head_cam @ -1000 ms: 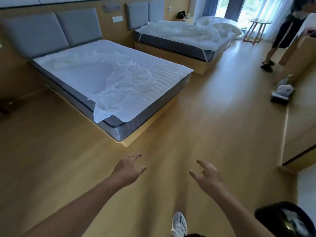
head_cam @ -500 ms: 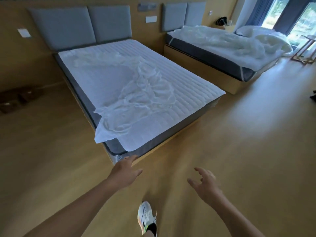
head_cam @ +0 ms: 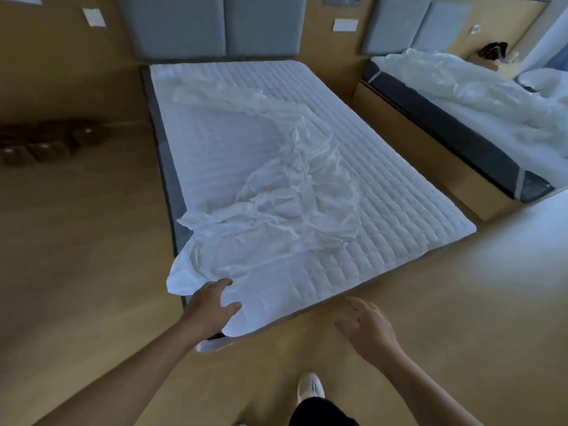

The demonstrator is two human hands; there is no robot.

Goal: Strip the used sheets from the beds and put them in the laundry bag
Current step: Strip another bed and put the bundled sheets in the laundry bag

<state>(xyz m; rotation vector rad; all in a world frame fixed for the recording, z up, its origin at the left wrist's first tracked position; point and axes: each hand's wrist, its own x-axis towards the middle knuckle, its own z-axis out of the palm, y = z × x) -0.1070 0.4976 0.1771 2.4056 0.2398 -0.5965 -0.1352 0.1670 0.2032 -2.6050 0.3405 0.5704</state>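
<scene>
A crumpled white sheet [head_cam: 276, 195] lies loose across the near bed [head_cam: 399, 204], whose quilted mattress pad shows on the right side. One corner of the sheet hangs over the bed's near left corner. My left hand [head_cam: 212, 302] reaches over that corner with fingers spread, just at the sheet's edge; whether it touches is unclear. My right hand [head_cam: 365, 324] hovers open above the floor by the foot of the bed, holding nothing. A second bed [head_cam: 461, 149] at the right carries rumpled white bedding [head_cam: 491, 90]. No laundry bag is in view.
Grey padded headboards [head_cam: 215, 26] line the wooden wall behind both beds. Dark low boxes [head_cam: 46, 142] sit on the floor at the left. A dark bag [head_cam: 493, 50] rests on the nightstand beyond the far bed. My white shoe [head_cam: 310, 388] is on the wooden floor.
I have walked up to the foot of the near bed. My left hand moved forward from above the floor to the hanging sheet corner; my right hand stayed open.
</scene>
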